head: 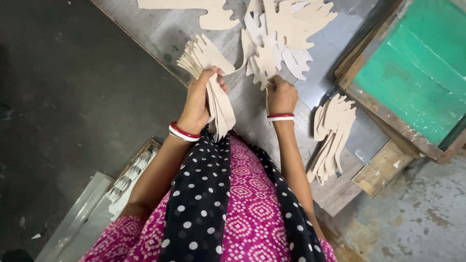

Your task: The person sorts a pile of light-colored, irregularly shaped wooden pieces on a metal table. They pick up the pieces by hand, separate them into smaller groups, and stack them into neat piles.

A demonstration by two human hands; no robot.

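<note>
Left hand [198, 102] grips cutout stack [211, 80]; right hand [281, 96] pinches one.

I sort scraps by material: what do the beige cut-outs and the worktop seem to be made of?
Cut-outs in the left hand: probably thin leather or leatherboard, matte, flexing without creasing. Worktop: likely sheet metal, grey with a dull sheen, on wood.

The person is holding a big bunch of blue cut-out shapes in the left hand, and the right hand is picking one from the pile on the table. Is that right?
Not quite. In the head view the cut-out shapes in the left hand are beige, not blue. The rest holds: the right hand pinches a piece from the pile on the table.
</note>
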